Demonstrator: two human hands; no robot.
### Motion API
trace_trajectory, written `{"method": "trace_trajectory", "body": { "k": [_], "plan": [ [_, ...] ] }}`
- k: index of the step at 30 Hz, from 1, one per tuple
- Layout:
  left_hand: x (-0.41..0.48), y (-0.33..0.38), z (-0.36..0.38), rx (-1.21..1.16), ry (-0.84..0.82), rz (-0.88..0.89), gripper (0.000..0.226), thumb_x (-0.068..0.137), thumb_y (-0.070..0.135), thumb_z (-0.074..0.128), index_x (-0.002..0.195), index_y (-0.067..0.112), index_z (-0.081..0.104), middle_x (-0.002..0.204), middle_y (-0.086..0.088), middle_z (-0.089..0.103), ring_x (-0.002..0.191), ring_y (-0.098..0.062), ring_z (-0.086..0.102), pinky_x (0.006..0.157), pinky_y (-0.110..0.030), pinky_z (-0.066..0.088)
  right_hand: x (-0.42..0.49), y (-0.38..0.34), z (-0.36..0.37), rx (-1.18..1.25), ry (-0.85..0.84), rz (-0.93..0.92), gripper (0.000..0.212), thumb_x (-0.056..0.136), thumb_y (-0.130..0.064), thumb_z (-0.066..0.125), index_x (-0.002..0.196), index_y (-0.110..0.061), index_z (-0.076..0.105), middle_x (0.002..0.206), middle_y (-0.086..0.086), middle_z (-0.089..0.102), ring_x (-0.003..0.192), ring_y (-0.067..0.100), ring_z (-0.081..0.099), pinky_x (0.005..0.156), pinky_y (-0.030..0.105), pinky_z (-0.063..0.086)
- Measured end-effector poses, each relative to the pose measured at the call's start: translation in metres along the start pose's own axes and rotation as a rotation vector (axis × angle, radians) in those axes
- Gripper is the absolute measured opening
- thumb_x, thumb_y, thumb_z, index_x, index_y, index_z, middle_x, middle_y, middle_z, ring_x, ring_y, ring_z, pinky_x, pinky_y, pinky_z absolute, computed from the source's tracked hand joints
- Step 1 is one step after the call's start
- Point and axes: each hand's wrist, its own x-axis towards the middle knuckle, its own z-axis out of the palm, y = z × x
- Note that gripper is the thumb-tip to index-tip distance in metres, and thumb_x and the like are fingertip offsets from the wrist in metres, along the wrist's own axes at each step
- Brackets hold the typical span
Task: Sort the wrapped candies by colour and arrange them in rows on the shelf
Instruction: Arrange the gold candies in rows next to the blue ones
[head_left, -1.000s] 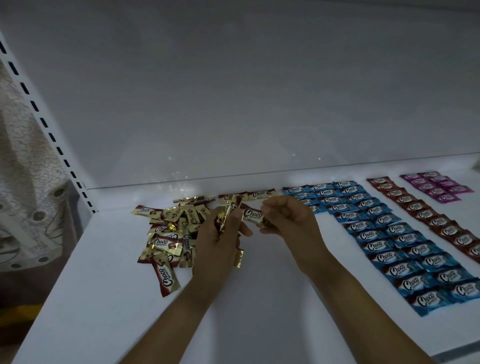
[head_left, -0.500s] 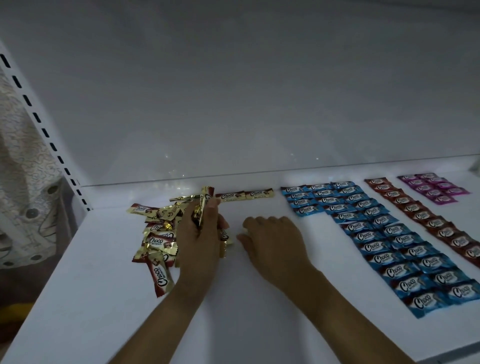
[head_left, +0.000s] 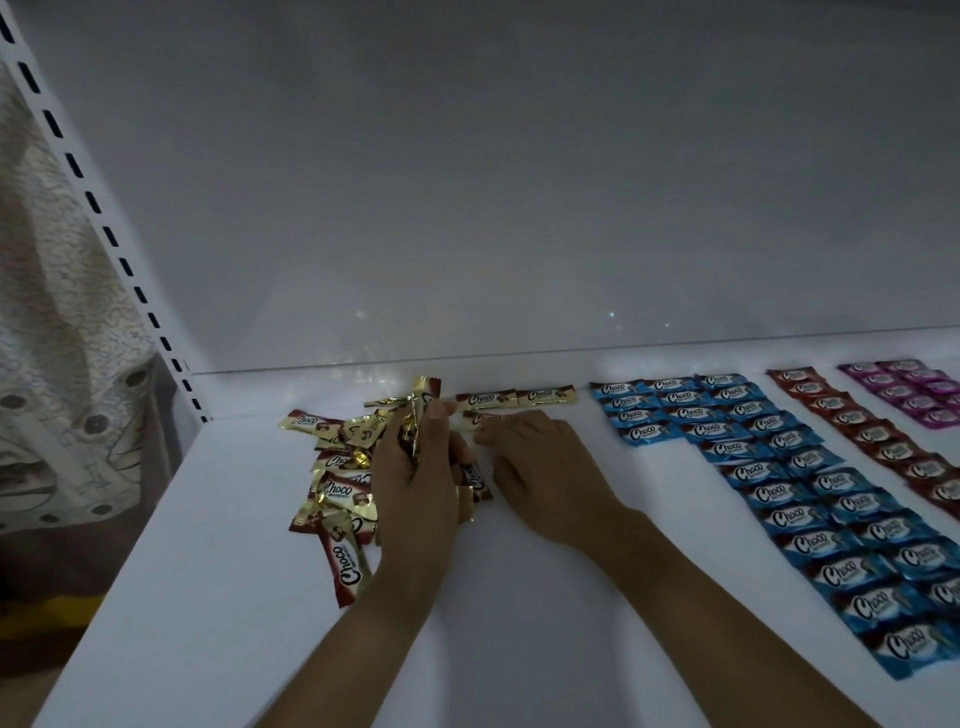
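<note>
Under the outstretched fingers of my right hand (head_left: 543, 470) lies one gold-wrapped candy (head_left: 480, 417), flat on the white shelf (head_left: 519, 623). That hand is palm down with the thumb apart from the fingers, so I am pressing the candy into place, not pinching it. Its long axis runs left to right, parallel to the back of the shelf. It sits just in front of the two gold candies (head_left: 517, 397) already laid end to end along the back. It looks like the first piece of a second gold line, though my fingers cover part of it.

Just left of it, my left hand (head_left: 415, 483) is curled round a bundle of gold candies (head_left: 423, 402), which stand upright out of my fist. I judge the next piece comes from that bundle, and the free place for it lies to the right of the pressed candy. My right hand is nearer that spot, so it should take the piece and turn it from upright to lying crosswise.

Further left, against the far side of my left hand, is the loose heap of gold candies (head_left: 337, 467), not yet laid out. Well to the right are the blue rows (head_left: 779, 478), then a red row (head_left: 878, 441) and the magenta block (head_left: 914, 395).
</note>
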Motion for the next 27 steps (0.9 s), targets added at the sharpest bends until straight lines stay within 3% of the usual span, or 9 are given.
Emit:
{"method": "trace_trajectory", "body": {
  "k": [5, 7, 12, 14, 18, 20, 22, 25, 27],
  "plan": [
    [0.0, -0.001, -0.001, 0.064, -0.02, 0.038, 0.036, 0.099, 0.025, 0.047, 0.082, -0.004, 0.061, 0.052, 0.001, 0.054, 0.042, -0.005, 0.045, 0.041, -0.014, 0.039, 0.004, 0.002, 0.002, 0.07, -0.048, 0.003, 0.054, 0.082, -0.033, 0.028, 0.118, -0.009, 0.061, 0.121, 0.008, 0.061, 0.109, 0.026, 0.056, 0.091, 0.032, 0.04],
    [0.001, -0.001, -0.001, 0.074, -0.03, 0.041, 0.035, 0.094, 0.033, 0.05, 0.079, 0.006, 0.066, 0.051, 0.002, 0.055, 0.041, -0.004, 0.046, 0.042, -0.015, 0.039, 0.004, 0.004, 0.003, 0.083, -0.032, -0.003, 0.054, 0.082, -0.032, 0.027, 0.118, -0.008, 0.06, 0.121, 0.008, 0.061, 0.108, 0.027, 0.057, 0.092, 0.031, 0.04],
    [0.0, -0.001, -0.003, 0.074, -0.086, 0.016, 0.033, 0.083, 0.045, 0.053, 0.068, 0.018, 0.066, 0.048, -0.003, 0.054, 0.036, -0.008, 0.044, 0.039, -0.021, 0.037, 0.004, 0.006, 0.007, 0.177, -0.006, 0.003, 0.054, 0.084, -0.03, 0.03, 0.122, -0.006, 0.06, 0.124, 0.012, 0.062, 0.115, 0.031, 0.055, 0.101, 0.041, 0.043],
    [0.0, -0.001, -0.002, 0.07, -0.133, 0.0, 0.04, 0.084, 0.045, 0.053, 0.071, 0.009, 0.066, 0.049, -0.003, 0.055, 0.036, -0.011, 0.046, 0.037, -0.022, 0.036, 0.006, 0.005, 0.005, 0.327, 0.115, 0.031, 0.045, 0.09, -0.029, 0.035, 0.12, -0.009, 0.062, 0.119, 0.006, 0.064, 0.111, 0.024, 0.057, 0.097, 0.039, 0.045],
    [-0.002, -0.005, -0.002, 0.128, -0.222, 0.008, 0.05, 0.084, 0.044, 0.052, 0.077, -0.003, 0.067, 0.048, -0.004, 0.055, 0.034, -0.013, 0.048, 0.036, -0.019, 0.036, 0.002, -0.014, -0.033, 1.048, 0.209, 0.275, 0.029, 0.088, -0.048, 0.053, 0.094, -0.025, 0.071, 0.091, -0.012, 0.071, 0.094, 0.006, 0.063, 0.084, 0.025, 0.047],
    [-0.003, -0.006, -0.003, 0.181, -0.278, 0.025, 0.047, 0.084, 0.042, 0.054, 0.067, 0.0, 0.066, 0.045, -0.004, 0.055, 0.033, -0.012, 0.046, 0.036, -0.019, 0.036, -0.005, -0.018, -0.045, 1.114, 0.18, 0.236, 0.017, 0.09, -0.033, 0.059, 0.078, -0.028, 0.071, 0.077, -0.011, 0.07, 0.08, 0.004, 0.064, 0.078, 0.028, 0.047],
    [-0.004, -0.008, -0.003, 0.248, -0.331, 0.018, 0.037, 0.085, 0.038, 0.059, 0.059, 0.012, 0.064, 0.047, 0.001, 0.059, 0.034, -0.009, 0.048, 0.038, -0.018, 0.037, -0.012, -0.019, -0.042, 1.145, 0.178, 0.241, 0.025, 0.09, -0.021, 0.06, 0.067, -0.026, 0.07, 0.072, -0.007, 0.068, 0.073, 0.007, 0.062, 0.074, 0.03, 0.047],
    [-0.008, -0.009, -0.002, 0.303, -0.416, 0.062, 0.023, 0.082, 0.036, 0.064, 0.066, 0.02, 0.064, 0.051, 0.007, 0.062, 0.04, -0.002, 0.052, 0.045, -0.015, 0.04, -0.017, -0.016, -0.033, 1.306, 0.215, 0.277, 0.024, 0.091, -0.02, 0.06, 0.067, -0.016, 0.066, 0.071, 0.005, 0.065, 0.067, 0.018, 0.061, 0.066, 0.037, 0.05],
    [-0.011, -0.006, -0.001, 0.345, -0.45, 0.123, 0.02, 0.08, 0.041, 0.061, 0.074, 0.022, 0.065, 0.052, 0.01, 0.062, 0.044, 0.0, 0.056, 0.048, -0.012, 0.041, -0.018, -0.014, -0.034, 1.411, 0.299, 0.344, 0.027, 0.093, -0.013, 0.054, 0.067, -0.015, 0.063, 0.066, 0.003, 0.065, 0.06, 0.015, 0.06, 0.058, 0.03, 0.049]
  ]
}}
